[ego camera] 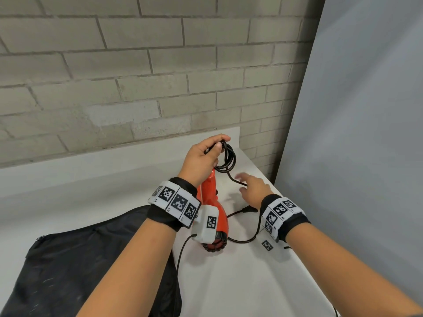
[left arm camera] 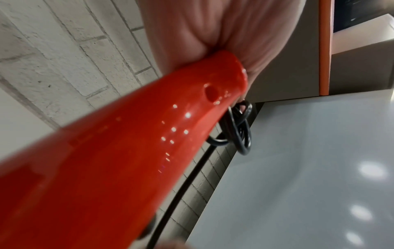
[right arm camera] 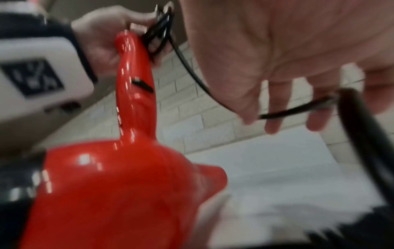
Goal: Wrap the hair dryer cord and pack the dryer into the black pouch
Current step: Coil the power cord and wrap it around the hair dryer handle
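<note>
A red hair dryer [ego camera: 216, 216] stands tilted on the white table [ego camera: 240, 282], barrel end down and handle [left arm camera: 127, 151] pointing up and away. My left hand [ego camera: 217, 145] grips the top of the handle together with several black cord loops [ego camera: 230, 156]. From the loops the cord [ego camera: 237, 181] runs down under my right hand [ego camera: 245, 181], which hovers with its fingers [right arm camera: 275, 118] straight and spread, the cord crossing them. The plug [ego camera: 249, 209] lies on the table beside the right wrist. The black pouch [ego camera: 91, 259] lies flat at the lower left.
A grey brick wall [ego camera: 137, 76] stands close behind the table. A pale grey panel [ego camera: 366, 133] closes the right side, just past the table's right edge. A small square marker tag [ego camera: 267, 245] lies on the table near the right wrist.
</note>
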A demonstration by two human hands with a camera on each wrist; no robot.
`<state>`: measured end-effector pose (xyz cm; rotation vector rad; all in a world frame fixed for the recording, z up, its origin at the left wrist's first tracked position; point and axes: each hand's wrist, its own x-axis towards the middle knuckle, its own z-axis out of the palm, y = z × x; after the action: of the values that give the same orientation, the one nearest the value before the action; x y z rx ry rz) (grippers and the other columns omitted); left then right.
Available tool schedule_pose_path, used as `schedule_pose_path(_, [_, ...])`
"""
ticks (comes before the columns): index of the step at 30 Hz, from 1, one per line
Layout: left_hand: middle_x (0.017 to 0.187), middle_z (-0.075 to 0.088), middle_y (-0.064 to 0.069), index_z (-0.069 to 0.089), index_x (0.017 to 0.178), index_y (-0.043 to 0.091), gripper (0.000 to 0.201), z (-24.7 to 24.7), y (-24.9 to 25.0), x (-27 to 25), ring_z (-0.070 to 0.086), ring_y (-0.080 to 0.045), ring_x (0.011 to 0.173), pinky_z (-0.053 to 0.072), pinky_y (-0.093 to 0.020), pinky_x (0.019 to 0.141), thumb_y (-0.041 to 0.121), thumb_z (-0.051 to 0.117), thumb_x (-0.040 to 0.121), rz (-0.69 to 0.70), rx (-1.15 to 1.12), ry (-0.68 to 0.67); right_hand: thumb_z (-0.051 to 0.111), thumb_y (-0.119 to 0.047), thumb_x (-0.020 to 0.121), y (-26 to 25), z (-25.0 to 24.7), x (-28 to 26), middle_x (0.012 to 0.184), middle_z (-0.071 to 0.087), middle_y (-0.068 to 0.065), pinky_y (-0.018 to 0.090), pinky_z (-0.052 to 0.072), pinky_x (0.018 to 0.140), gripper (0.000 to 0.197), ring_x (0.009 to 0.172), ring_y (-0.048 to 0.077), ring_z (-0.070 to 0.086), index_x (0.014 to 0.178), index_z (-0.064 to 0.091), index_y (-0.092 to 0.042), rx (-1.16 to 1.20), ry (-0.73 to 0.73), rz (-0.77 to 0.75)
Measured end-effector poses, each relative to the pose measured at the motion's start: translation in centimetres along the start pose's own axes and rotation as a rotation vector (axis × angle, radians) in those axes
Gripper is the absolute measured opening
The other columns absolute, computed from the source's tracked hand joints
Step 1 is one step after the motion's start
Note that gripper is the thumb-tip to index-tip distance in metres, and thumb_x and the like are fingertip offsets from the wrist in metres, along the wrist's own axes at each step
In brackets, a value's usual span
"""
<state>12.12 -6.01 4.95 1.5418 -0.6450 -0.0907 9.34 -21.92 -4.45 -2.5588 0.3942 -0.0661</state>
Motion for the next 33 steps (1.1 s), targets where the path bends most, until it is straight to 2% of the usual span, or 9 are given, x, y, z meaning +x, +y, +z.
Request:
schedule_pose_path(4, [0.057,0.056,0.020,0.062,0.092,0.029,0.028,-0.5,0.1,0.3,0.032,-0.007,0.044,0.029,-0.011,0.039,0.008,0.043,0.093,0.019,0.027,0.007,0.048,-0.011,0.092,-3.6,-2.3,-1.8,0.121,0.057,-0.004,0.015,0.035,0.096,0.034,0.111,0.002,0.050,0.126,0.050,-0.014,0.377,-0.021,-0.393])
schedule_pose_path(6, [0.066,0.054,0.006,0.061,0.090,0.030,0.029,-0.7,0.2,0.4,0.032,-0.005,0.042,0.029,-0.012,0.038,0.008,0.043,0.093,0.022,0.026,-0.007,0.044,-0.011,0.094,-4.5,-2.6,-2.0,0.095,0.063,-0.004,0.007,0.040,0.077,0.020,0.080,-0.011,0.053,0.107,0.060,-0.010,0.463,0.002,-0.439])
schedule_pose_path(9, [0.079,0.042,-0.014,0.061,0.087,0.033,0.031,-0.9,0.3,0.2,0.032,-0.005,0.044,0.028,-0.012,0.037,0.010,0.042,0.094,0.010,0.017,-0.055,0.041,-0.010,0.095,-4.3,-2.8,-1.5,0.062,0.051,-0.001,0.007,0.038,0.056,0.024,0.052,-0.003,0.048,0.080,0.058,-0.017,0.538,0.141,-0.351])
schedule_pose_path(13, [0.070,0.039,-0.009,0.059,0.085,0.026,0.028,-0.9,0.4,0.1,0.031,-0.003,0.043,0.027,-0.011,0.037,0.008,0.040,0.094,-0.008,0.024,-0.114,0.041,-0.005,0.093,-4.4,-4.0,-0.9,0.059,0.042,-0.007,0.008,0.034,0.052,0.023,0.056,0.007,0.038,0.086,0.061,-0.015,0.472,0.177,-0.320])
schedule_pose_path(17, [0.046,0.041,0.012,0.060,0.083,0.026,0.020,-0.8,0.4,-0.2,0.032,-0.004,0.042,0.027,-0.013,0.041,0.017,0.045,0.093,-0.010,0.037,-0.092,0.044,-0.003,0.092,-5.2,-5.8,-0.7,0.070,0.054,-0.009,0.004,0.037,0.059,0.023,0.064,0.001,0.045,0.103,0.064,-0.001,0.513,0.277,-0.300])
schedule_pose_path(20, [0.047,0.050,0.016,0.060,0.077,0.023,0.017,-0.6,0.4,-0.2,0.035,-0.001,0.041,0.030,-0.011,0.044,0.017,0.052,0.090,0.028,0.040,-0.050,0.047,-0.006,0.091,-5.7,-7.0,-1.0,0.070,0.055,-0.006,0.005,0.038,0.059,0.021,0.065,0.004,0.048,0.099,0.066,-0.002,0.492,0.387,-0.301])
schedule_pose_path(24, [0.062,0.047,0.008,0.056,0.091,0.018,0.011,-0.9,0.5,0.0,0.033,-0.002,0.038,0.029,-0.012,0.038,0.012,0.047,0.092,-0.020,0.069,-0.060,0.047,-0.008,0.092,-7.0,-8.4,-2.0,0.079,0.059,0.003,0.002,0.038,0.060,0.022,0.069,0.008,0.050,0.098,0.067,-0.003,0.445,0.494,-0.349])
schedule_pose_path(28, [0.050,0.041,0.009,0.052,0.120,0.012,0.027,-1.4,1.1,-0.1,0.034,-0.001,0.038,0.029,-0.012,0.040,0.012,0.041,0.095,-0.055,0.171,-0.196,0.047,-0.008,0.091,-8.4,-9.1,-3.5,0.076,0.057,0.000,0.002,0.036,0.062,0.021,0.068,0.008,0.050,0.095,0.068,-0.003,0.367,0.518,-0.446])
schedule_pose_path(33, [0.054,0.037,0.003,0.052,0.116,0.027,0.025,-2.3,1.7,0.0,0.036,-0.002,0.044,0.033,-0.014,0.045,0.018,0.040,0.096,-0.022,0.345,-0.400,0.048,-0.002,0.089,-9.0,-9.1,-4.6,0.074,0.057,-0.002,-0.002,0.037,0.061,0.020,0.064,-0.008,0.053,0.090,0.068,-0.001,0.453,0.476,-0.526])
